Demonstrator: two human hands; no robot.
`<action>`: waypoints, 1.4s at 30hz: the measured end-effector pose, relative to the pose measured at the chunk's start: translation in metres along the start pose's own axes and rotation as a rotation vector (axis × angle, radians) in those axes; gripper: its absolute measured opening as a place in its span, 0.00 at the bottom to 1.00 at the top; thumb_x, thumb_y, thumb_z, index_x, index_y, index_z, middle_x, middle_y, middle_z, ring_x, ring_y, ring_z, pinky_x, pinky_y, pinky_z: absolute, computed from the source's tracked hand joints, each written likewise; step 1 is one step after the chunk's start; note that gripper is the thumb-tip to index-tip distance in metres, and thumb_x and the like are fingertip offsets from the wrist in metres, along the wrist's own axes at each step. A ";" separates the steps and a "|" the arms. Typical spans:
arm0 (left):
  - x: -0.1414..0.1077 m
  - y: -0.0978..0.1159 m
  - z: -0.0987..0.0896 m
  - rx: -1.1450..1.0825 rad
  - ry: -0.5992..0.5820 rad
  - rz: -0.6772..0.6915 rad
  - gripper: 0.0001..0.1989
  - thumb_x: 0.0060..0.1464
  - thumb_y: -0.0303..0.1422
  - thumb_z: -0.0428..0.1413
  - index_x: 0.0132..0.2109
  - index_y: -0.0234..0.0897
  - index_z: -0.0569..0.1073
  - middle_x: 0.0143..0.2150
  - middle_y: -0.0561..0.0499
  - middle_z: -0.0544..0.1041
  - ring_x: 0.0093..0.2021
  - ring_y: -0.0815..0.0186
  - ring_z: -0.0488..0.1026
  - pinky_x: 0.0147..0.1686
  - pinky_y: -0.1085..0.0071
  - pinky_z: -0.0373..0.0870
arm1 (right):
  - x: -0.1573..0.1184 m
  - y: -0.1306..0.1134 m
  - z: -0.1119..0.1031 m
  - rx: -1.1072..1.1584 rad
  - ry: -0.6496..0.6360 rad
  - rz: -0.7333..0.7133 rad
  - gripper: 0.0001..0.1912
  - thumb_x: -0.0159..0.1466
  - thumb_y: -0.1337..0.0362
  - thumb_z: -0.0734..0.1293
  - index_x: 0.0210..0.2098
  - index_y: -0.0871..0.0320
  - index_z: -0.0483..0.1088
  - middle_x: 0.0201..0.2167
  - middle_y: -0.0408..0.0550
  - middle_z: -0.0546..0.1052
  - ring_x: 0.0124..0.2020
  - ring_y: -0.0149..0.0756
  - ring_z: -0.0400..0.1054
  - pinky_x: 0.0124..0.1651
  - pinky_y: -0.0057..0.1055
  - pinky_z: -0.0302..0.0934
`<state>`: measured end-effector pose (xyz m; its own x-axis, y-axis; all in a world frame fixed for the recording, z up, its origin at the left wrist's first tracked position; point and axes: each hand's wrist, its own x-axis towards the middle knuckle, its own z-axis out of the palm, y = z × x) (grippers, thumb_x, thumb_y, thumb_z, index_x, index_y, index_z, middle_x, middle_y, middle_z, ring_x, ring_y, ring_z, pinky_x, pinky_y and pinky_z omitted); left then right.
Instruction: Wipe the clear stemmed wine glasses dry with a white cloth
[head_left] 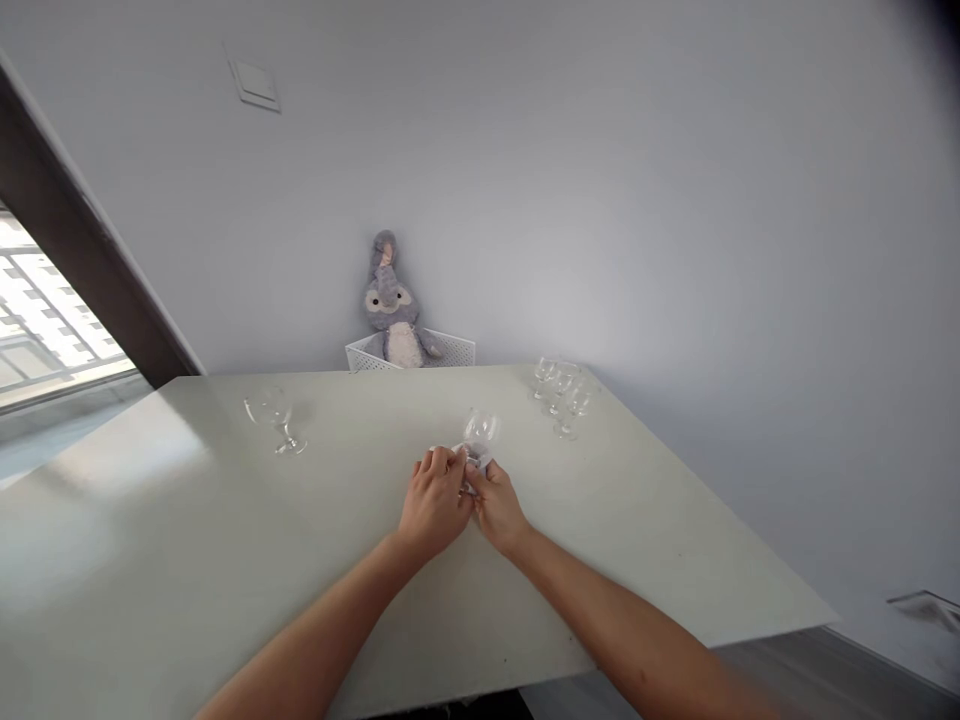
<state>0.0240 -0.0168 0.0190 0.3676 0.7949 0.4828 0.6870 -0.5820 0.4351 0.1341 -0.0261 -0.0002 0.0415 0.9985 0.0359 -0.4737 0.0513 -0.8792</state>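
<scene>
A small clear stemmed glass is held over the middle of the table, bowl pointing away from me. My right hand is closed around its stem and foot end, thumb on top. My left hand meets it there, its curled fingers pressing something thin and white, like a tissue or cloth, against the lower part of the glass. The fingers hide most of the foot and the white piece.
Another stemmed glass stands at the left on the pale table. Several more glasses are grouped near the far right edge. Behind the table, a grey plush rabbit sits in a white perforated basket against the wall.
</scene>
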 end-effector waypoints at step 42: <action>0.020 -0.027 -0.015 -1.416 0.467 -0.469 0.24 0.47 0.34 0.58 0.50 0.46 0.58 0.49 0.46 0.67 0.47 0.60 0.69 0.45 0.61 0.67 | -0.002 -0.001 -0.004 -0.213 -0.091 -0.072 0.19 0.58 0.54 0.61 0.47 0.56 0.64 0.36 0.47 0.72 0.38 0.37 0.67 0.45 0.40 0.60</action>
<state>0.0036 0.0125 0.0281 -0.1069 0.9793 0.1718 -0.5458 -0.2022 0.8131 0.1380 -0.0283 -0.0013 -0.0153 0.9906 0.1358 -0.2754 0.1264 -0.9530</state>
